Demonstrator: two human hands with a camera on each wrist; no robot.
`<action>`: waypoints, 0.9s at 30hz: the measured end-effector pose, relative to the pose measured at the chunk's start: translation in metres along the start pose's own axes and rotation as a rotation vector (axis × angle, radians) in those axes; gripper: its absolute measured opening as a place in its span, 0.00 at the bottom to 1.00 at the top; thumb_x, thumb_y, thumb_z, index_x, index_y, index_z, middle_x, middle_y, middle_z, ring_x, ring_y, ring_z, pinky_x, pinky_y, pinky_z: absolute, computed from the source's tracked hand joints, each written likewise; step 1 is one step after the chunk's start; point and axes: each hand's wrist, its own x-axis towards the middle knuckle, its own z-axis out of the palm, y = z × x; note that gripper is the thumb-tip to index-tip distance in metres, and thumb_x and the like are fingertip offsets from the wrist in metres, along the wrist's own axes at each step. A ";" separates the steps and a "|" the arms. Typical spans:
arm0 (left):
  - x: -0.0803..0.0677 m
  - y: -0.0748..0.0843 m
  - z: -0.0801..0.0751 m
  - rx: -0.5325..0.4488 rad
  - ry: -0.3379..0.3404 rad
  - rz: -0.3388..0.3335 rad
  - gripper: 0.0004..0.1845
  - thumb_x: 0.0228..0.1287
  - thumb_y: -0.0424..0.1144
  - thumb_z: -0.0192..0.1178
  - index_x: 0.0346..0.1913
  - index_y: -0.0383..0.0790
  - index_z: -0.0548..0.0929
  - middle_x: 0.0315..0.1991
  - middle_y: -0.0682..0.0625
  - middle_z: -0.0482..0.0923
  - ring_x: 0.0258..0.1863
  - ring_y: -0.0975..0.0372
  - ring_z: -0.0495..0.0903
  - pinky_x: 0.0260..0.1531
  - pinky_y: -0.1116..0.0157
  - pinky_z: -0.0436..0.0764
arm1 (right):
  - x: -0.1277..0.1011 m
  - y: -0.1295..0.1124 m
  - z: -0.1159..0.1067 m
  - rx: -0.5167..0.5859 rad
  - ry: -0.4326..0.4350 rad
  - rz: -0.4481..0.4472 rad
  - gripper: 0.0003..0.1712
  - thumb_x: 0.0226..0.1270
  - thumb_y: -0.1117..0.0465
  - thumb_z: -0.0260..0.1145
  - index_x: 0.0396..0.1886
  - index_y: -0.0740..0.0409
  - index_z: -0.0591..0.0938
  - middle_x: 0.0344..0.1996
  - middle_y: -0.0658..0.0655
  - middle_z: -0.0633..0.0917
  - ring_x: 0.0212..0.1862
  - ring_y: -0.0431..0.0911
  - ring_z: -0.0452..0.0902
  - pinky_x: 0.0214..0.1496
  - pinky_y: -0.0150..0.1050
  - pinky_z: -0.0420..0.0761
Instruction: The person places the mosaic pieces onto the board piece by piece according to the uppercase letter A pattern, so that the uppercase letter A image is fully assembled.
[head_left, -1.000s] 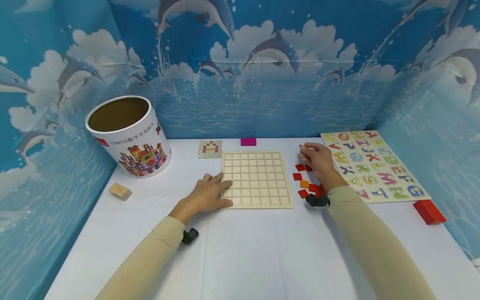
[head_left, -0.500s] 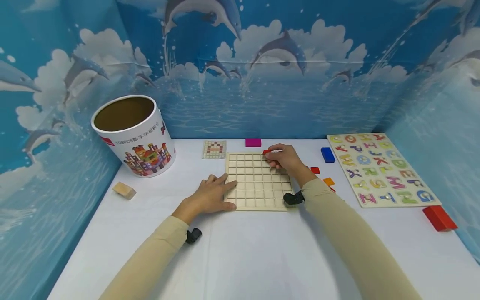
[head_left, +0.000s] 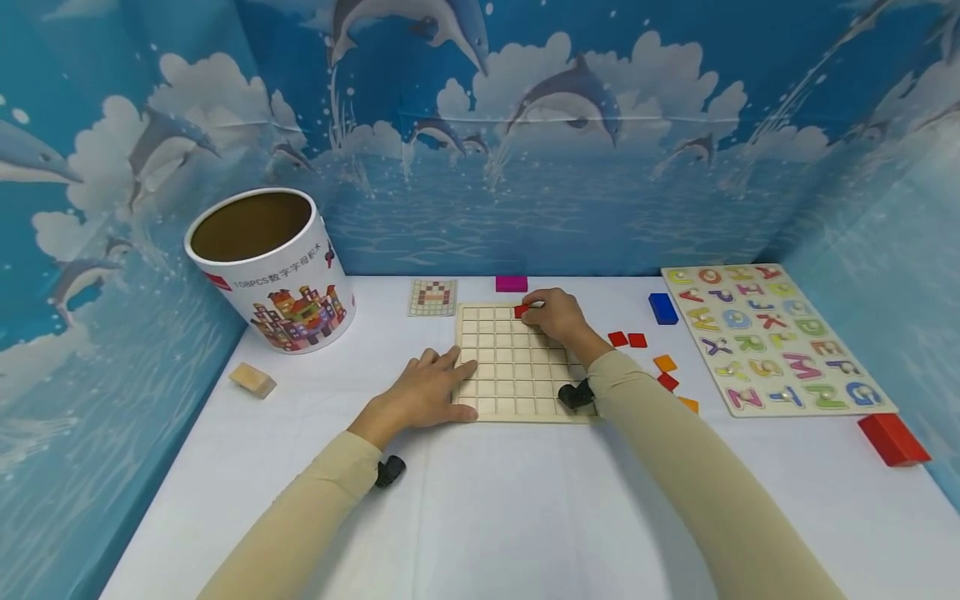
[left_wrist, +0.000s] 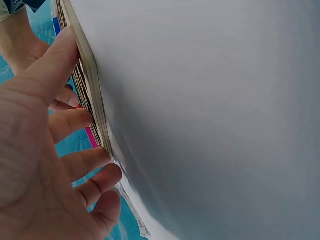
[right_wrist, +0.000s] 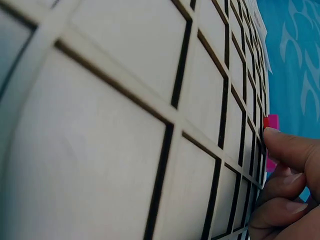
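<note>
Your right hand (head_left: 551, 315) pinches a small red square tile (head_left: 521, 311), flat and thin, at the far row of the wooden grid board (head_left: 517, 360), about the middle of that row; in the right wrist view the fingertips (right_wrist: 280, 145) press the tile's edge against the board. The board is pale wood, square, cut into square cells by dark lines, seven across as far as the head view shows. Your left hand (head_left: 423, 392) lies flat with straight fingers on the board's near left corner, thumb along its front edge, so that grip is spread wide and holds nothing.

On the white surface (head_left: 480, 500) right of the board lie five loose tiles (head_left: 637, 340): three red, two orange, one of the orange ones partly hidden by your sleeve. Further right sits one alphabet puzzle board (head_left: 772, 337) with coloured letters. You also have one blue block (head_left: 663, 308), one magenta block (head_left: 512, 283), one red block (head_left: 894, 439), one plain wooden block (head_left: 252, 380), one small pattern card (head_left: 432, 297), and one round cardboard tub (head_left: 268, 268), open at the top.
</note>
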 end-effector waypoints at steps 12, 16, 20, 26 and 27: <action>0.001 0.000 -0.001 0.021 -0.011 0.002 0.47 0.64 0.69 0.61 0.81 0.54 0.60 0.82 0.43 0.51 0.71 0.49 0.60 0.61 0.50 0.67 | -0.005 0.010 -0.012 0.060 -0.031 -0.034 0.27 0.76 0.57 0.64 0.72 0.55 0.76 0.61 0.64 0.81 0.59 0.59 0.77 0.59 0.55 0.77; 0.002 0.001 0.000 0.027 -0.014 0.002 0.47 0.65 0.69 0.60 0.81 0.54 0.59 0.82 0.44 0.50 0.71 0.49 0.60 0.62 0.50 0.67 | -0.021 0.026 -0.042 0.146 0.007 0.017 0.29 0.77 0.55 0.62 0.74 0.54 0.73 0.55 0.65 0.81 0.50 0.57 0.78 0.50 0.51 0.78; 0.002 0.002 -0.001 0.036 -0.008 -0.002 0.46 0.65 0.69 0.60 0.81 0.55 0.60 0.82 0.44 0.50 0.70 0.49 0.61 0.61 0.49 0.67 | -0.043 0.050 -0.075 0.114 0.047 0.067 0.30 0.76 0.54 0.63 0.74 0.54 0.72 0.57 0.65 0.78 0.45 0.58 0.75 0.43 0.49 0.76; 0.001 0.002 -0.003 0.046 -0.017 -0.005 0.46 0.64 0.69 0.61 0.80 0.55 0.61 0.81 0.43 0.52 0.67 0.48 0.62 0.59 0.49 0.68 | -0.075 0.089 -0.102 -0.013 0.041 0.125 0.31 0.76 0.53 0.62 0.75 0.58 0.70 0.62 0.68 0.75 0.51 0.58 0.75 0.45 0.43 0.80; 0.001 0.002 -0.003 0.055 -0.019 -0.007 0.46 0.64 0.69 0.61 0.80 0.55 0.61 0.81 0.44 0.52 0.66 0.49 0.63 0.58 0.50 0.68 | -0.080 0.094 -0.104 -0.015 0.039 0.137 0.32 0.77 0.53 0.62 0.75 0.58 0.70 0.62 0.69 0.74 0.52 0.59 0.74 0.45 0.42 0.80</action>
